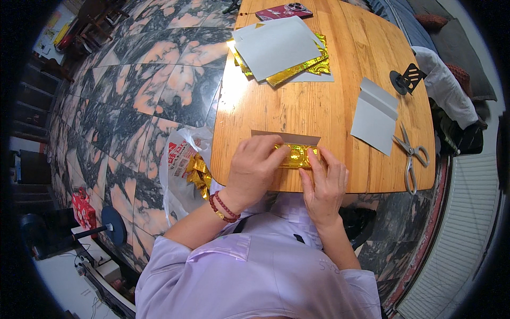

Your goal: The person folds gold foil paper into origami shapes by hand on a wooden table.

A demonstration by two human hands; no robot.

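Note:
A sheet of gold foil paper (297,156) lies near the table's front edge, folded so that its shiny patterned side faces up. A strip of its plain pale back shows along the far edge. My left hand (255,165) has its fingers bent over the left part of the fold, which it partly hides. At the right end, my right hand (326,181) grips the foil paper, with the thumb at the near edge and fingers on top.
A stack of foil paper (279,50) lies farther back beside a phone (285,12). On the right are a creased pale sheet (374,117), scissors (411,153) overhanging the front edge, and a black stand (406,79). A plastic bag (185,167) with gold pieces hangs at the left edge.

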